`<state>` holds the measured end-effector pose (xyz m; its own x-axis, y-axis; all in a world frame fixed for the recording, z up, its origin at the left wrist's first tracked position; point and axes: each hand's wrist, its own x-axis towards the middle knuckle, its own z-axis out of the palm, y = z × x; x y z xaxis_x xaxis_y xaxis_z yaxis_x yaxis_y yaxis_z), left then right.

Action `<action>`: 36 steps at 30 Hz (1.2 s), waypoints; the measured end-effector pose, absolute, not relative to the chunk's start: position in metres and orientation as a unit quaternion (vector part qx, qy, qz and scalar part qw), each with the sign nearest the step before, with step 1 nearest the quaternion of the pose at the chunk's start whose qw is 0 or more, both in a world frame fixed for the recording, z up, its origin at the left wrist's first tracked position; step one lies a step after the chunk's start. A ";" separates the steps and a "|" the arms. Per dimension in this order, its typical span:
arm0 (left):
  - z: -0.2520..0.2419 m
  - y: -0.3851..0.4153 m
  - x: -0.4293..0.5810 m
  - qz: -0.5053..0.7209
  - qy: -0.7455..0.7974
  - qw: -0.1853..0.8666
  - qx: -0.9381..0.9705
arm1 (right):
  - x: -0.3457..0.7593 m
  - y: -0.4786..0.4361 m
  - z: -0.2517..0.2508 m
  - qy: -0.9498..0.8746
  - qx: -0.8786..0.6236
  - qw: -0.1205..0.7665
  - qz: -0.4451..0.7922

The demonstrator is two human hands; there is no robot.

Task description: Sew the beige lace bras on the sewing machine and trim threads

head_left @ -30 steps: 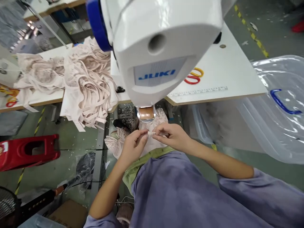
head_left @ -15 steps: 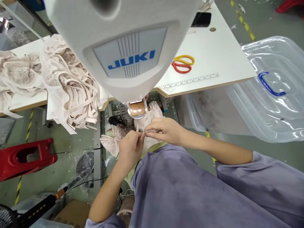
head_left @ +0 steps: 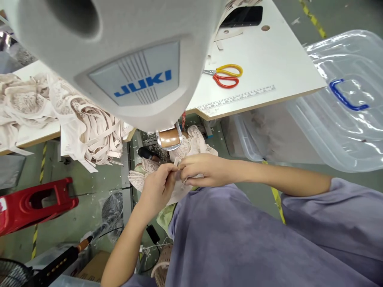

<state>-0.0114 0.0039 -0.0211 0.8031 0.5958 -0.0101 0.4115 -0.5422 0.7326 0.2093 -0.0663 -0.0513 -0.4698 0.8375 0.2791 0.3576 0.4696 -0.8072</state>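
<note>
A beige lace bra (head_left: pixel 196 141) hangs over my lap, below the head of a white JUKI sewing machine (head_left: pixel 191 52). One lace cup shows beyond my right hand and another to the left of my left hand. My left hand (head_left: pixel 157 189) pinches a thin strap (head_left: pixel 176 163) of it between thumb and forefinger. Close against it, my right hand (head_left: pixel 206 169) has its fingers curled round the strap too, and a narrow end sticks out under its fingertips. The exact grip point is partly hidden by the fingers.
Several beige bras (head_left: pixel 92 127) lie heaped on the left tabletop, straps hanging over its edge. On the right tabletop are scissors (head_left: pixel 226 81), a clear ruler (head_left: pixel 236 97) and a black phone (head_left: pixel 243 16). A clear plastic bin (head_left: pixel 353 127) stands right; a red stool (head_left: pixel 64 203) stands left.
My right hand has curled its fingers further round the strap, and a strap end now shows below them. The view has shifted, so the machine head sits further left.
</note>
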 end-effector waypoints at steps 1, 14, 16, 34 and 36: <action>-0.019 0.004 -0.010 0.122 0.287 0.378 0.872 | 0.208 -0.066 -0.050 -0.796 -0.376 0.339 0.333; 0.000 0.007 -0.004 0.086 0.286 0.330 0.896 | 0.199 -0.069 -0.047 -0.858 -0.391 0.313 0.116; 0.003 0.011 0.000 0.038 0.296 0.312 0.902 | 0.195 -0.068 -0.053 -0.867 -0.396 0.286 0.093; -0.038 -0.009 0.010 0.293 0.414 0.490 0.709 | 0.184 -0.067 -0.043 -0.684 -0.496 0.452 0.286; -0.038 -0.006 0.009 0.307 0.406 0.450 0.734 | 0.183 -0.067 -0.041 -0.675 -0.503 0.451 0.297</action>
<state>0.0090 -0.0065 -0.0377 0.4812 0.8725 0.0852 0.3195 -0.2650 0.9098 0.1835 -0.0670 -0.0414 -0.0861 0.9468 0.3100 0.4111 0.3172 -0.8546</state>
